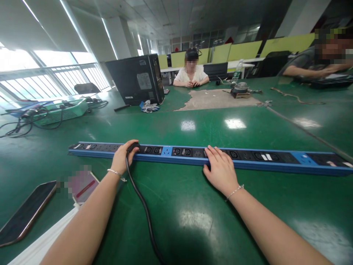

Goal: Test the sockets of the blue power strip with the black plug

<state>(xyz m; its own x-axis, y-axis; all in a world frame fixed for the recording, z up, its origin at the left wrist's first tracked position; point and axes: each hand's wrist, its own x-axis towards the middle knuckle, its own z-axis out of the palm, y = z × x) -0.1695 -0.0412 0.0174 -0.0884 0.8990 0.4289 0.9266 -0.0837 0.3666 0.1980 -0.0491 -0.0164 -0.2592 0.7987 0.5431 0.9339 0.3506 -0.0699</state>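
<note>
A long blue and black power strip (182, 159) with a row of sockets lies across the green table. My left hand (123, 156) is closed around a black power plug (133, 147) at the strip's left part. From that plug a thick black cable (143, 202) runs down toward the table's near edge. Whether the plug is seated in a socket cannot be told, as my fingers cover it. My right hand (220, 167) lies flat over the strip right of its middle, fingers extended across the top and thumb at the near side.
A phone (27, 211) lies at the left near a pinkish card (82, 186). Farther back are a green basket (62, 112) with cables, a black computer case (136, 81), gloves (149, 106) and a water bottle (237, 71). Two people sit across the table.
</note>
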